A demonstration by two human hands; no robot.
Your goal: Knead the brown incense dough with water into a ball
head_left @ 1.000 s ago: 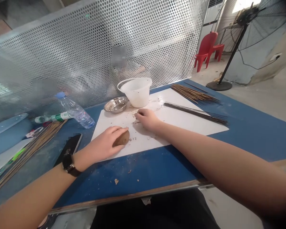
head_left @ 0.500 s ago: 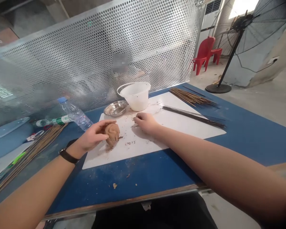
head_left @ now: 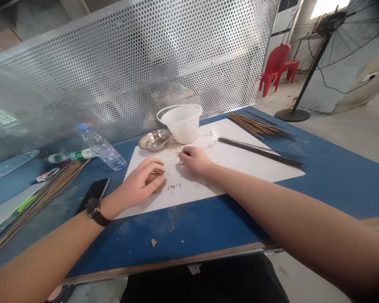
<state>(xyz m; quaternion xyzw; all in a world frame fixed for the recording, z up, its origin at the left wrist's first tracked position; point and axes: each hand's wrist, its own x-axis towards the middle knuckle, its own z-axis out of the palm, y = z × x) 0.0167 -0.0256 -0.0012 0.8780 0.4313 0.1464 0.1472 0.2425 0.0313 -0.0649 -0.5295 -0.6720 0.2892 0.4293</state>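
My left hand [head_left: 141, 182] is curled over a brown lump that looks like clay or dough [head_left: 159, 185], and its fingers cover most of it. The lump rests on a white board [head_left: 183, 198] strewn with brown crumbs. Farther up the board, my right hand [head_left: 196, 160] lies with thumb and fingers drawn together. Whatever they may hold is too small or hidden to make out. Just beyond that hand stand a white plastic bucket [head_left: 185, 128] and a shallow metal bowl [head_left: 154, 140].
Thin dark sticks [head_left: 262, 151] and a bundle of brown sticks [head_left: 259, 126] lie to the right. At left are a water bottle [head_left: 102, 147], a phone [head_left: 96, 191], more sticks [head_left: 55, 181] and a blue basin [head_left: 12, 176]. A perforated metal screen [head_left: 120, 75] borders the table's back.
My left hand drew back and opened around the lump, baring its creased side, then came forward and closed over it again. The right hand stays in nearly the same place.
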